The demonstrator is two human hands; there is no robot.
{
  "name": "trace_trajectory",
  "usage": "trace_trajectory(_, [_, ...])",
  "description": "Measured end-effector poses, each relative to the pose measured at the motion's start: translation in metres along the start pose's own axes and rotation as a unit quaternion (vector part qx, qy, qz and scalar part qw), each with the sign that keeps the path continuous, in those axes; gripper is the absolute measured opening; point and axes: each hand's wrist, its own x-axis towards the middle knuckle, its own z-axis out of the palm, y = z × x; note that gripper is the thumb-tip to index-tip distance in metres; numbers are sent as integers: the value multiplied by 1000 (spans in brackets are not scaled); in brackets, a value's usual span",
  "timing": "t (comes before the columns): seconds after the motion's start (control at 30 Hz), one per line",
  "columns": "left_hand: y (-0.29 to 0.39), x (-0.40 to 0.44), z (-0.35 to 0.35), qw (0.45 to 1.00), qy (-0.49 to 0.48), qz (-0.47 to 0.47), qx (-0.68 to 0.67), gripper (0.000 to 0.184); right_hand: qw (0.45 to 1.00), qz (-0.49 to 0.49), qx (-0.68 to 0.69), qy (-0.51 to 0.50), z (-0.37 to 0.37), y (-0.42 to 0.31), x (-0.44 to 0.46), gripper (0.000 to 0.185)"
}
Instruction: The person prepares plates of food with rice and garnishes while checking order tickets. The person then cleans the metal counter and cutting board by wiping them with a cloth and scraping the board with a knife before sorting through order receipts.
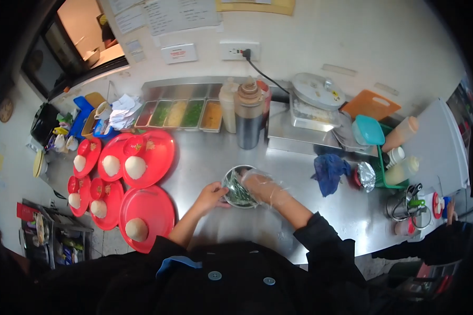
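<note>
A round metal bowl stands on the steel counter just in front of me, with dark green chopped leaves inside. My left hand grips the bowl's left rim between thumb and fingers. From the right, my right hand reaches into the bowl, wearing a loose clear plastic glove. Its fingers are down among the leaves and hidden from sight, so their grip does not show.
At left are several red plates with rice mounds. Behind stand metal trays of toppings and squeeze bottles. A scale, a blue cloth and a green basket lie right. Another person's sleeve shows far right.
</note>
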Motion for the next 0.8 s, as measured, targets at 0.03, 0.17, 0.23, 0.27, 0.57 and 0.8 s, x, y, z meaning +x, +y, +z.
trace_trajectory(0.03, [-1, -1, -3, 1000, 8, 6, -7, 14, 999, 21, 20, -37, 0, -3, 5, 24])
trace_trajectory(0.17, [-3, -11, -8, 997, 22, 52, -50, 12, 996, -10, -20, -83, 10, -6, 20, 20])
trace_trajectory(0.23, [4, -22, -15, 995, 51, 61, -59, 11, 994, 28, -5, -105, 11, -16, 32, 19])
trace_trajectory(0.27, [10, -26, -19, 994, 56, 64, -66, 11, 994, 21, -8, -110, 6, -21, 37, 19])
trace_trajectory(0.57, [92, -29, -89, 979, 114, 164, -31, 13, 999, 2, 3, -40, -31, -63, 149, 29])
trace_trajectory(0.8, [127, -3, -139, 971, 161, 150, -91, 13, 985, 32, 93, 145, -15, -61, 223, 23])
